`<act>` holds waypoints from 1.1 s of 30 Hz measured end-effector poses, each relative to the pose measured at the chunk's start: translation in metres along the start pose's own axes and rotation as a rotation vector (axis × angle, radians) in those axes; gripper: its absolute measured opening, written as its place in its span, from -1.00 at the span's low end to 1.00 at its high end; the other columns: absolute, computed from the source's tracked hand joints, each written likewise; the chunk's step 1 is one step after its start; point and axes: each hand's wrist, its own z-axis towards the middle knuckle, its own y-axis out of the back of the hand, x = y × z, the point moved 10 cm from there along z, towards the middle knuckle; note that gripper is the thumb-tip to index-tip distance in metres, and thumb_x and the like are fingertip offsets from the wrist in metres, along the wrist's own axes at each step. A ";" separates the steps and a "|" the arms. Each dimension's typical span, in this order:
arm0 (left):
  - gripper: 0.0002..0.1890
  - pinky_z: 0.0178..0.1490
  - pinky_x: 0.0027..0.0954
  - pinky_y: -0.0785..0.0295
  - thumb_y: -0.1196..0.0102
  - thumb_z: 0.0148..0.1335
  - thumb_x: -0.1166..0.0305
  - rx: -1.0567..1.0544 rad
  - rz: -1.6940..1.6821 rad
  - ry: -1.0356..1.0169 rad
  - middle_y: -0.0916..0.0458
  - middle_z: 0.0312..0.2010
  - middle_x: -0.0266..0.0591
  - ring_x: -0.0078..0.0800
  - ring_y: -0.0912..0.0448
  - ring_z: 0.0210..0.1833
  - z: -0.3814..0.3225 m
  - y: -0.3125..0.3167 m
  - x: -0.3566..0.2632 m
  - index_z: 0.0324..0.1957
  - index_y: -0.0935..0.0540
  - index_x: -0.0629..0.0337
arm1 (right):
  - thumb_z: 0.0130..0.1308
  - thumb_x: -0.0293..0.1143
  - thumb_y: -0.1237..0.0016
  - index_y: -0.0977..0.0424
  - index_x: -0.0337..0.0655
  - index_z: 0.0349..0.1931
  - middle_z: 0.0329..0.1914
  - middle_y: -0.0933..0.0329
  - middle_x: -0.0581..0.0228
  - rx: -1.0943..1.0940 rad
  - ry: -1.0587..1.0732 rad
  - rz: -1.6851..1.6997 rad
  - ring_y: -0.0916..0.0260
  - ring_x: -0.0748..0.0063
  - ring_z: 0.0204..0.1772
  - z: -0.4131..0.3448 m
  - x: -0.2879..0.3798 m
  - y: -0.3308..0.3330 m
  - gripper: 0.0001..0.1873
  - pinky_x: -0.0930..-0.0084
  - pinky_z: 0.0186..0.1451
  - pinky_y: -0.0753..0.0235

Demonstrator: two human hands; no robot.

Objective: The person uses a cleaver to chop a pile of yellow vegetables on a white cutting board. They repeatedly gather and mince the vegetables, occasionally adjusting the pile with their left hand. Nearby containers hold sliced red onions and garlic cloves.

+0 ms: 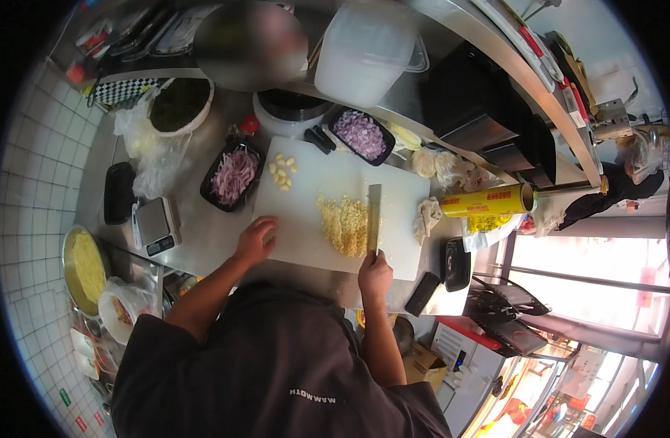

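Note:
My right hand grips the handle of a cleaver, whose blade points away from me along the right side of a pile of minced garlic. The pile lies on a white cutting board. Several whole peeled garlic cloves sit at the board's far left. My left hand is at the board's left edge with its fingers slightly curled and apart, holding nothing. Beyond it stands a black tray of sliced red onion. Another black tray holds diced red onion at the board's far edge.
A crumpled cloth lies on the board's right edge. Farther right are a yellow cling-film roll, a black phone-like slab and a black container. A kitchen scale stands at left. A shelf bearing a translucent tub overhangs the back.

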 end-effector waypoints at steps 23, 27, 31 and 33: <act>-0.68 0.21 -0.14 -0.60 -0.31 0.14 0.42 0.007 0.005 0.031 -0.65 0.20 -0.25 -0.12 -0.64 0.21 0.001 -0.002 0.003 -0.04 -0.64 0.12 | 0.52 -0.19 0.06 -0.58 -0.22 -0.18 -0.36 -0.66 -0.27 0.108 -0.034 -0.091 -0.63 -0.43 -0.22 0.000 0.004 -0.037 -0.72 -0.26 -0.17 -0.59; -0.68 0.21 -0.14 -0.60 -0.32 0.14 0.42 0.033 -0.025 0.055 -0.65 0.20 -0.25 -0.13 -0.64 0.22 -0.002 -0.004 0.006 -0.04 -0.64 0.12 | 0.50 -0.16 0.06 -0.58 -0.16 -0.18 -0.41 -0.66 -0.24 0.092 -0.029 -0.077 -0.64 -0.41 -0.29 -0.008 0.008 -0.035 -0.73 -0.24 -0.21 -0.62; -0.69 0.21 -0.15 -0.60 -0.32 0.14 0.42 0.006 -0.003 0.026 -0.65 0.20 -0.26 -0.13 -0.64 0.22 0.000 -0.002 0.002 -0.04 -0.63 0.12 | 0.50 -0.17 0.05 -0.59 -0.17 -0.12 -0.38 -0.67 -0.24 0.130 -0.002 -0.099 -0.64 -0.42 -0.26 -0.008 0.014 -0.040 -0.73 -0.25 -0.18 -0.61; -0.69 0.22 -0.15 -0.59 -0.32 0.14 0.42 0.023 -0.004 0.044 -0.65 0.20 -0.26 -0.13 -0.64 0.22 0.000 -0.002 0.004 -0.04 -0.63 0.12 | 0.51 -0.17 0.05 -0.59 -0.18 -0.09 -0.36 -0.67 -0.25 0.144 -0.015 -0.076 -0.64 -0.43 -0.24 -0.009 0.018 -0.037 -0.72 -0.27 -0.15 -0.60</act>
